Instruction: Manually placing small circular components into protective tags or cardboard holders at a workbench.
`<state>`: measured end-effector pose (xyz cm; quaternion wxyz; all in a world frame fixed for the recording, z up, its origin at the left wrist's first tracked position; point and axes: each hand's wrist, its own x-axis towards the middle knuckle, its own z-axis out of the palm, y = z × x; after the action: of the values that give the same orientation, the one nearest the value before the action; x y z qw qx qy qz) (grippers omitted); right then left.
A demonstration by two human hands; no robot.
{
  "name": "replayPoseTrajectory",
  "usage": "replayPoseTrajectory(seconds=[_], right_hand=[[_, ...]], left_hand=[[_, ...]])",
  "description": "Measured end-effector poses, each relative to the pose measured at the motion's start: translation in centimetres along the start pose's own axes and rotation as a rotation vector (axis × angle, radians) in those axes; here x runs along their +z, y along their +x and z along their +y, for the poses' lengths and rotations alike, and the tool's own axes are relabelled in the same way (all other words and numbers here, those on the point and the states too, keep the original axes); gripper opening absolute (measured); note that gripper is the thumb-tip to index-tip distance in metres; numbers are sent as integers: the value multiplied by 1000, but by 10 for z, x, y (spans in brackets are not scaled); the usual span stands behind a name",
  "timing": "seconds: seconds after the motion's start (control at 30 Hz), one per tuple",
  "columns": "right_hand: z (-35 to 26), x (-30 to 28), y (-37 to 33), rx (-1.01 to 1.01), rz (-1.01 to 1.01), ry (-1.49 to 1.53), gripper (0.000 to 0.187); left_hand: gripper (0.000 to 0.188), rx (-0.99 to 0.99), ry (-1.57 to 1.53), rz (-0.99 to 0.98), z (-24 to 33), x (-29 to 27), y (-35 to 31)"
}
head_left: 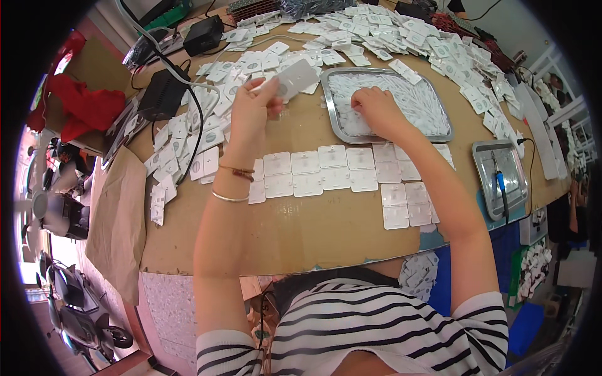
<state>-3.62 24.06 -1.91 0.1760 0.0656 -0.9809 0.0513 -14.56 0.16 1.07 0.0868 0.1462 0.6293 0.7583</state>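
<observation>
Raised over the far middle of the table, my left hand grips a flat white card between thumb and fingers. The card bears a grey round mark. My right hand reaches into a metal tray, its fingers curled down among many slim white pieces. Whatever its fingertips pinch is hidden. Between my forearms and the tray, white cards lie in neat joined rows, and my right forearm covers part of them.
Loose white cards are heaped along the far edge and left side. A smaller metal tray on the right holds a blue-handled tool with a cord. Black boxes and cables stand at the left, near brown paper.
</observation>
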Motion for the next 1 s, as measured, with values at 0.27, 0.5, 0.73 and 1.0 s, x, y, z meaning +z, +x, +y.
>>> replayPoseTrajectory(seconds=[0.27, 0.5, 0.73, 1.0], right_hand=[[-29, -45, -31, 463, 200, 962, 19], [-97, -80, -69, 310, 353, 888, 17], [-102, -80, -72, 261, 389, 710, 13], [-104, -76, -72, 396, 309, 812, 12]], left_hand=[[27, -387, -441, -192, 4, 22, -60], [34, -269, -200, -394, 9, 52, -111], [38, -146, -74, -549, 12, 50, -118], [31, -143, -133, -457, 4, 50, -123]])
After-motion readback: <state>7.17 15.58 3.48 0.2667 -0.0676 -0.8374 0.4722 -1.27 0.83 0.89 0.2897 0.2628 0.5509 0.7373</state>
